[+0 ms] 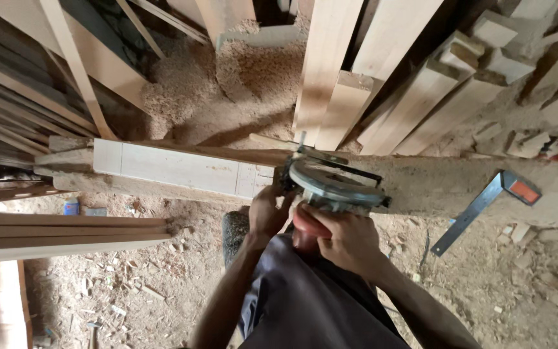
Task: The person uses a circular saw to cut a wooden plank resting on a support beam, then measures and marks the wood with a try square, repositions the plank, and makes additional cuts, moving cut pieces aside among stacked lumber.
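While both hands bear on a circular saw (330, 184), the tool sits on a pale plank (182, 169) laid across a sawdust-covered bench (460, 184). Right hand (350, 240): fingers closed around the saw's red handle (308, 226). Left hand (267, 212): fingers curled against the saw's near-left side, at the plank's edge; whether it grips the tool or the wood cannot be told. A try square (479, 205) with a red-tipped stock lies on the bench, well apart to the right. Timber lengths (382, 71) lean behind; sawdust (188, 84) is heaped beyond the plank.
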{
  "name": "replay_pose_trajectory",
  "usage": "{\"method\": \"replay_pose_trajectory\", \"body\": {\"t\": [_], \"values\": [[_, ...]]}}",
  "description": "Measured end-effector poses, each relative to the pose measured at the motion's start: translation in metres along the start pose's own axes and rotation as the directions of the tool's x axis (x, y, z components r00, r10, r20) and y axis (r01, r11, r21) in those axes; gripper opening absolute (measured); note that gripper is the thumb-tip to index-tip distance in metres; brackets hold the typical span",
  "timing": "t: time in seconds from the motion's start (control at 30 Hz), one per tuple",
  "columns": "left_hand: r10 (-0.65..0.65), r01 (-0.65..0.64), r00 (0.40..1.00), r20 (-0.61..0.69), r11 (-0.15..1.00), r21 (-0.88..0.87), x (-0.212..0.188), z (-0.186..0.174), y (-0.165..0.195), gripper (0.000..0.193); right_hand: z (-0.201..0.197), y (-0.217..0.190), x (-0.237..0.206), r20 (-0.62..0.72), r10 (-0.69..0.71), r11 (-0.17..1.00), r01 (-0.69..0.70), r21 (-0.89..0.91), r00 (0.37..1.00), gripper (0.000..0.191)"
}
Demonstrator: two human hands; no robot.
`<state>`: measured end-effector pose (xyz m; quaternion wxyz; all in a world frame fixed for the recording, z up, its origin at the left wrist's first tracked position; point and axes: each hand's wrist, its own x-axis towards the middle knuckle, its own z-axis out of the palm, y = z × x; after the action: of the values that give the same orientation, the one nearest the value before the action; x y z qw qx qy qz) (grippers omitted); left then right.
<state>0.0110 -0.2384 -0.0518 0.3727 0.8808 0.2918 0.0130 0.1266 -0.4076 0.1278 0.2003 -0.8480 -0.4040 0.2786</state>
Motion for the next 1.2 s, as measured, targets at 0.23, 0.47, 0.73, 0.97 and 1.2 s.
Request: {"method": "replay_pose_trajectory", "body": {"t": [0.23,0.47,0.73,0.97,1.2], "values": [[-0.521,0.473,0.852,0.056,0.720,-0.508,-0.016,-0.006,-0.059,0.050,0.013,-0.027,0.026,-0.051,-0.129,0.987,0.134,0.092,0.990,0.067],[-0.673,0.459,0.708,0.216,0.207,-0.864,0.003,-0.012,-0.069,0.037,0.045,-0.054,0.042,0.098,-0.057,0.991,0.044,0.127,0.994,0.065],[-0.725,0.450,0.671,0.154,0.233,-0.862,-0.001,-0.008,-0.079,0.060,0.069,-0.047,0.049,0.102,-0.130,0.988,0.121,0.092,0.986,0.064],[-0.718,0.522,0.677,0.162,0.314,-0.793,-0.002,-0.011,-0.084,0.058,0.069,-0.047,0.056,0.240,-0.052,0.994,0.028,0.103,0.969,0.047],[-0.690,0.458,0.702,0.176,0.249,-0.853,-0.006,-0.009,-0.084,0.056,0.060,-0.048,0.061,0.277,-0.047,0.994,0.017,0.110,0.960,0.038]]}}
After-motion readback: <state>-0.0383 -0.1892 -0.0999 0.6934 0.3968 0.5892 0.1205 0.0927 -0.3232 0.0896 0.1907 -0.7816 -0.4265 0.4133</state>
